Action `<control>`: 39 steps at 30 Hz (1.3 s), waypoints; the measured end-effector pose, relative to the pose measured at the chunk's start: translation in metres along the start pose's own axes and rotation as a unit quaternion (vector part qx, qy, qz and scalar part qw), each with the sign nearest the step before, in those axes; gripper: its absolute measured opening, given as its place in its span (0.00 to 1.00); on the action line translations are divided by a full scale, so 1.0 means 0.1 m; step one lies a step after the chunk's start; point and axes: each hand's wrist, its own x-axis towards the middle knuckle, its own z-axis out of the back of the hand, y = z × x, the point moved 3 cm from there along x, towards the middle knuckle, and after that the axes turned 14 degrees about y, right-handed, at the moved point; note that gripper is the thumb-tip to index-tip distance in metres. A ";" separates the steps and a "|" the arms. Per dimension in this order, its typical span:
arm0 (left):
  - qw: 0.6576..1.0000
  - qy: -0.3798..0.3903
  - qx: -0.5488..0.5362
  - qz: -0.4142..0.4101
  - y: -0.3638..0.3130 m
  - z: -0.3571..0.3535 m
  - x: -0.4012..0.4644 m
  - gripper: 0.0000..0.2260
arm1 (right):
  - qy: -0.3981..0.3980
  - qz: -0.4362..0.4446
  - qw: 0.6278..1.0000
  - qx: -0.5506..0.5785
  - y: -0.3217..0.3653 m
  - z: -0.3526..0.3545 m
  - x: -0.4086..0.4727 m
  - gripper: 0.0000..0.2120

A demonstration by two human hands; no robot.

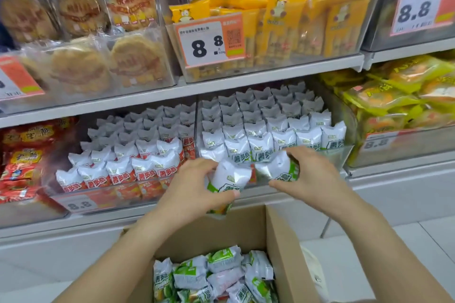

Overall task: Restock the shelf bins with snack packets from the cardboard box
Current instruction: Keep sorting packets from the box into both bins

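My left hand (194, 184) grips a white-and-green snack packet (227, 179), upright, just in front of the clear shelf bin (342, 155). My right hand (304, 172) holds a second white-and-green packet (278, 167) at the bin's front edge. That bin holds several rows of the same green packets (261, 128) standing upright. Below, an open cardboard box (280, 241) contains several loose green packets (214, 275).
A neighbouring bin to the left holds white-and-red packets (128, 152). Red bags (22, 160) lie far left, yellow bags (398, 101) far right. The upper shelf carries round biscuit packs (81, 39) and orange egg-roll packs (283, 22) behind a price tag (209, 42).
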 end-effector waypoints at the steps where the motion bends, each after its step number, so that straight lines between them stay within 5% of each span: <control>1: 0.996 0.014 0.081 -0.016 0.00 -0.02 0.04 0.26 | 0.003 0.004 0.998 -0.063 -0.09 0.03 0.02 0.34; 5: 0.971 0.032 0.230 -0.052 -0.05 -0.16 0.25 0.32 | 0.028 -0.010 0.988 -0.149 -0.38 0.11 0.07 0.36; 9: 0.970 0.039 0.231 -0.058 -0.07 -0.24 0.41 0.27 | 0.017 -0.020 0.980 -0.196 -0.48 0.08 0.14 0.34; 14: 0.956 0.064 0.283 -0.049 -0.06 -0.35 0.49 0.32 | -0.012 -0.003 0.979 -0.206 -0.54 0.05 0.24 0.34; 25: 0.964 0.013 0.256 -0.073 -0.21 -0.07 0.25 0.37 | -0.081 0.076 0.984 -0.136 -0.40 0.23 0.00 0.31; 39: 0.970 0.002 0.233 -0.062 -0.29 -0.61 -0.26 0.35 | -0.057 0.082 0.990 -0.103 -0.64 0.01 -0.59 0.35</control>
